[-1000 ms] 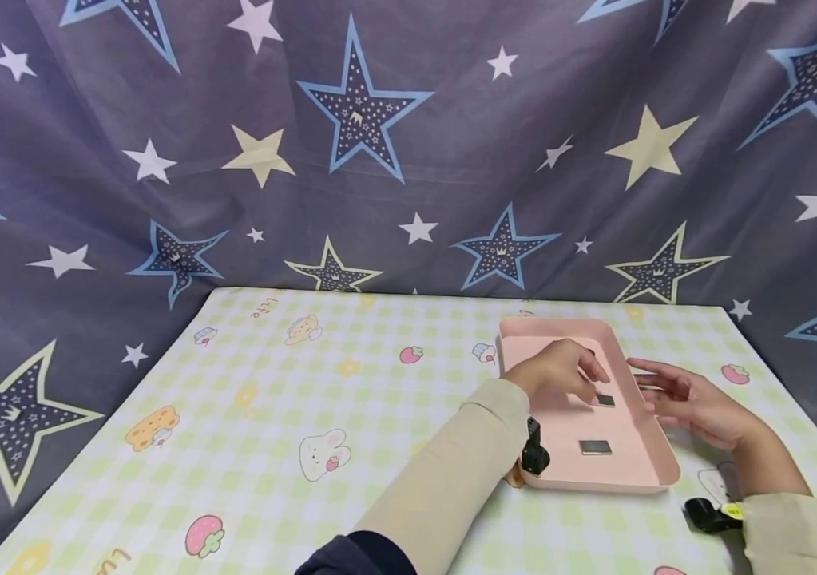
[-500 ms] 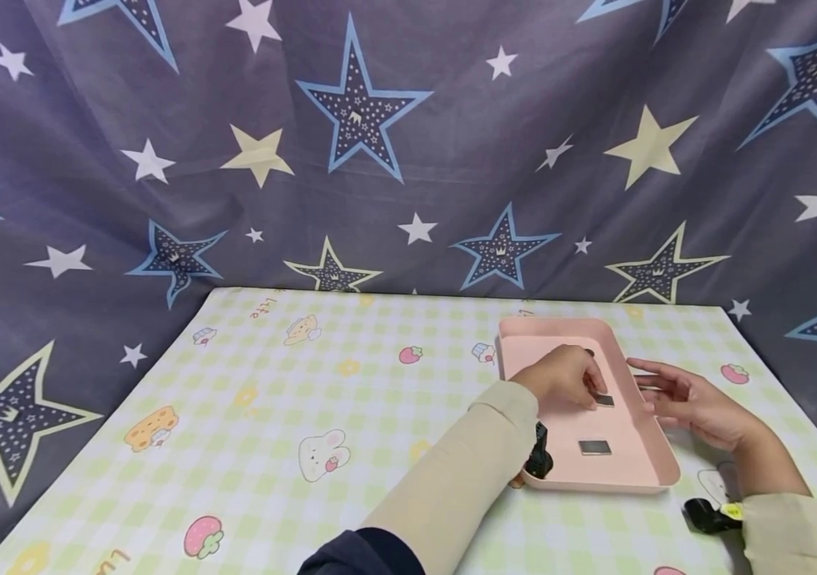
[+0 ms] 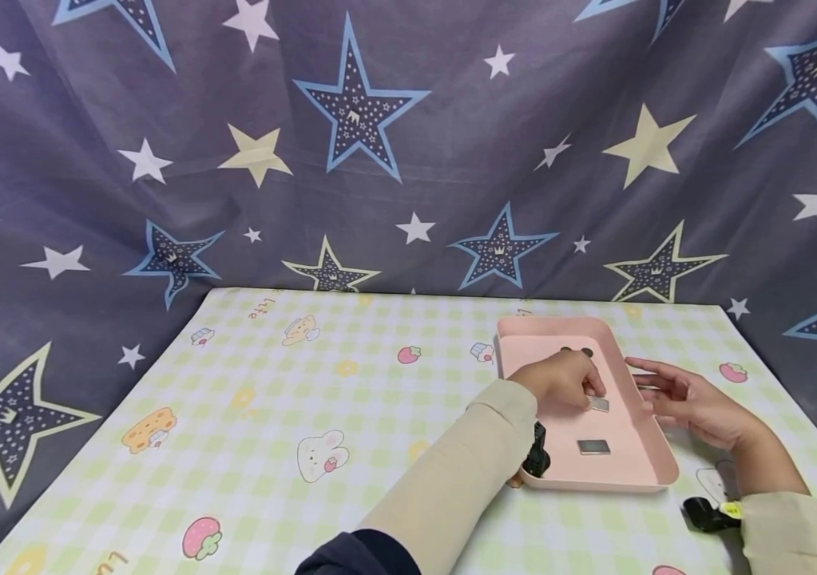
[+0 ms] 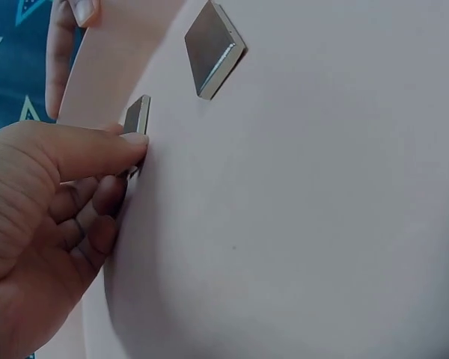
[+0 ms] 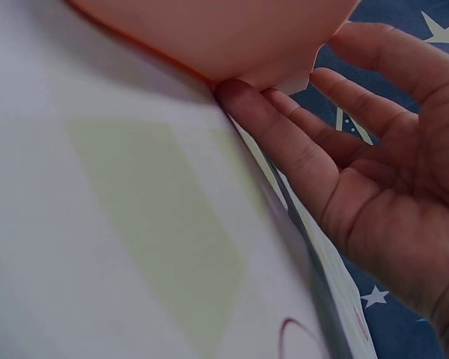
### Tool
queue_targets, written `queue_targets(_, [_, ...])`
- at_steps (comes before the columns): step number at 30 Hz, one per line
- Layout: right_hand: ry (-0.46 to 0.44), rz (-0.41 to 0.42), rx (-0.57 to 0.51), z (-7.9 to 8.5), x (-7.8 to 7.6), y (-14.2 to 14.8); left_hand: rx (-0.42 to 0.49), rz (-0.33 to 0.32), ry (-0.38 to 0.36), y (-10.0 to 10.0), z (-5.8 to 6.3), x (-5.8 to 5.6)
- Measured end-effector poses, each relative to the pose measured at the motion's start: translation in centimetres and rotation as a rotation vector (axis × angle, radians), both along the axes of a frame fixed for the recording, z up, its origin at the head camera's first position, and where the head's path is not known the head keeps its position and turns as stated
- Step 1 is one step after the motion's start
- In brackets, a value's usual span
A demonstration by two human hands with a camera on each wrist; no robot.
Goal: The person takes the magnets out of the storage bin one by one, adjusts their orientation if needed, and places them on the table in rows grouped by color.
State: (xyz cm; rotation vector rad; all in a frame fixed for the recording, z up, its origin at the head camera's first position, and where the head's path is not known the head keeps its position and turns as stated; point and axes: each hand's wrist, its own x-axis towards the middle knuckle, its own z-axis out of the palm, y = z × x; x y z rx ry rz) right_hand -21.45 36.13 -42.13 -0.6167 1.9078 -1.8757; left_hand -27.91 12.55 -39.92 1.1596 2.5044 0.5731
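A pink tray (image 3: 638, 471) stands on the right part of the table. My left hand (image 3: 559, 377) reaches into it and pinches a small rectangular metal piece (image 3: 600, 405) between thumb and fingers. In the left wrist view that piece (image 4: 138, 116) stands tilted under the thumb, its lower end hidden by the hand. A second, similar metal piece (image 3: 593, 447) lies flat on the tray floor, nearer the front. Outside the tray's right wall is my right hand (image 3: 699, 406), fingers extended. In the right wrist view, this hand's (image 5: 389, 179) thumb touches the pink wall.
Two small dark round pieces (image 3: 587, 352) lie toward the tray's far end, one partly hidden by the left hand. A checked cloth (image 3: 271, 479) covers the table. Behind it hangs a dark star-patterned curtain (image 3: 415, 192). Small black devices sit at both wrists.
My left hand has come down and toward me slightly, now pinching the metal piece, which looks brighter and tilted. A second dark round piece has come into view. The right hand stays put.
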Motion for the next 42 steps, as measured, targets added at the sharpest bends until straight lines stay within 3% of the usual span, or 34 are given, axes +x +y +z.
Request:
queue_targets(6, [-0.002,-0.012,0.004,-0.1,0.0,0.1,-0.025,-0.033,0.015,0.1,0.0,0.0])
queue_targets(10, [-0.004,-0.014,0.004,0.0,0.1,0.0,0.006,-0.052,-0.013,0.0,0.0,-0.2])
queue_targets(18, [-0.004,0.016,-0.008,0.0,-0.1,0.0,0.183,-0.005,-0.305,-1.3,0.8,-0.3])
queue_targets(25, [-0.005,0.029,-0.007,-0.1,-0.1,0.1,0.293,0.010,-0.419,-2.4,1.8,-0.3])
queue_targets(34, [0.004,0.033,-0.004,0.0,0.0,0.1,0.344,-0.003,-0.391,-3.4,3.3,-0.3])
queue_targets(42, [-0.002,0.038,-0.006,-0.1,0.0,0.1,0.362,-0.020,-0.359,-4.0,3.4,-0.2])
